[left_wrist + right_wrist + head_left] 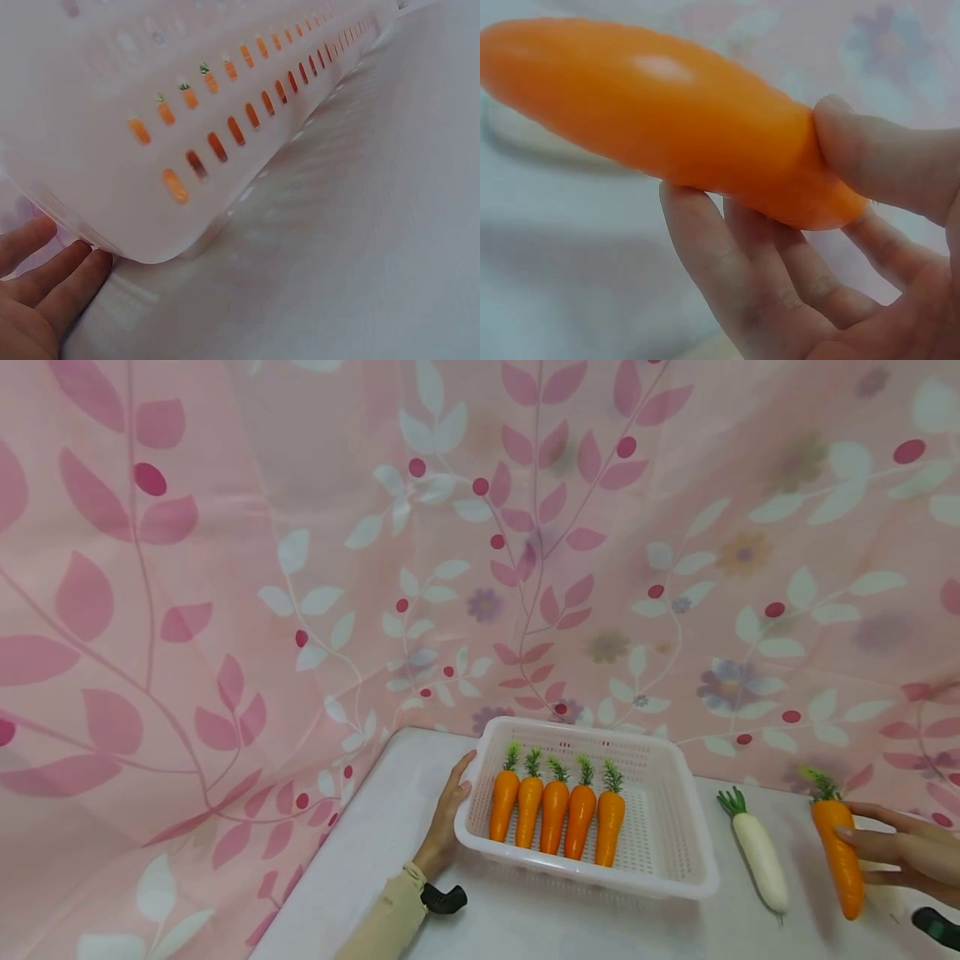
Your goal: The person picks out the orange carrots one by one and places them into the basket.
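At the right of the head view my right hand (907,852) pinches a carrot (838,860) between thumb and fingers. Its green top points up and away, its tip towards me. The right wrist view shows the thumb on one side of this carrot (667,112) and the fingers on the other. My left hand (450,806) touches the left side of a white plastic basket (693,827), fingers extended along its wall. Inside the basket several carrots (555,818) lie side by side in a row, green tops to the back.
A white radish (761,860) with green leaves lies on the white table (517,918), right of the basket. Another pale radish (885,893) shows partly behind the held carrot and right hand. A pink floral cloth (480,543) hangs behind the table.
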Tool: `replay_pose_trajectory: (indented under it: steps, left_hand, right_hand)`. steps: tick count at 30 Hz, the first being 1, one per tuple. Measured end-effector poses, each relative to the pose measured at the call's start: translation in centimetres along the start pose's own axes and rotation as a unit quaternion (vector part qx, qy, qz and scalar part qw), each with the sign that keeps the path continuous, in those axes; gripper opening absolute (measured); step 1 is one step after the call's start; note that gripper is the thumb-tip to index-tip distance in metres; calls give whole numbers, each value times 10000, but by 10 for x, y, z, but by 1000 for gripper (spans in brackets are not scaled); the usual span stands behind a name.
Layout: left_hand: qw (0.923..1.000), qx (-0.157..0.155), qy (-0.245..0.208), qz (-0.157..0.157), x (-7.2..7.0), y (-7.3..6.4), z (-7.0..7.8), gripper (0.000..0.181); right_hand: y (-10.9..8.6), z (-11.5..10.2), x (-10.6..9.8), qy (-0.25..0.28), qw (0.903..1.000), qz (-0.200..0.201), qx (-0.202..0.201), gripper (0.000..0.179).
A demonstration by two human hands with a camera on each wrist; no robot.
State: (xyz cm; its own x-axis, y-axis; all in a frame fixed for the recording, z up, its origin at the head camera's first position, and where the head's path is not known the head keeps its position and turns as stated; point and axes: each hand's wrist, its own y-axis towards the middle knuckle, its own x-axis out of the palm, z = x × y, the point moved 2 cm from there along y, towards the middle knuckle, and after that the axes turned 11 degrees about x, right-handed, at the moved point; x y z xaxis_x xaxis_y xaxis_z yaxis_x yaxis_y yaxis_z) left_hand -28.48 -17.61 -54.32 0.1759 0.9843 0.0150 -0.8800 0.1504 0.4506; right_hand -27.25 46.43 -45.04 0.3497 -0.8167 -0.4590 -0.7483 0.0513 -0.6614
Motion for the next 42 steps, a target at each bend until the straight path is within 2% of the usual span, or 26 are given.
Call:
replay_pose_trajectory:
  steps: [3,8,13,21,25,31,42]
  left_hand:
    - [10000,36,27,-13,-1,0,0,57]
    - [9999,54,-6,-109,0,0,1,57]
    - [9997,96,5,-246,0,1,1,56]
    - [9999,-34,14,-165,-1,1,-1,56]
    - [9999,-5,-62,-141,0,2,0,57]
    - [10000,3,-9,-92,1,2,2,56]
    - [9999,-52,88,-96,0,1,0,56]
  right_hand:
    - [-5,-14,12,10,9996,-169,-228,96]
    - [-3,-25,25,110,9977,-400,-536,87]
    - [-1,-34,35,314,9961,-563,-601,86]
    - [-2,-51,50,565,9923,-744,-813,71]
    - [-3,-60,56,516,9875,-1027,-1077,73]
    - [-6,-72,65,628,9792,-1402,-1326,67]
    - [-15,-97,86,646,9756,-1487,-1478,73]
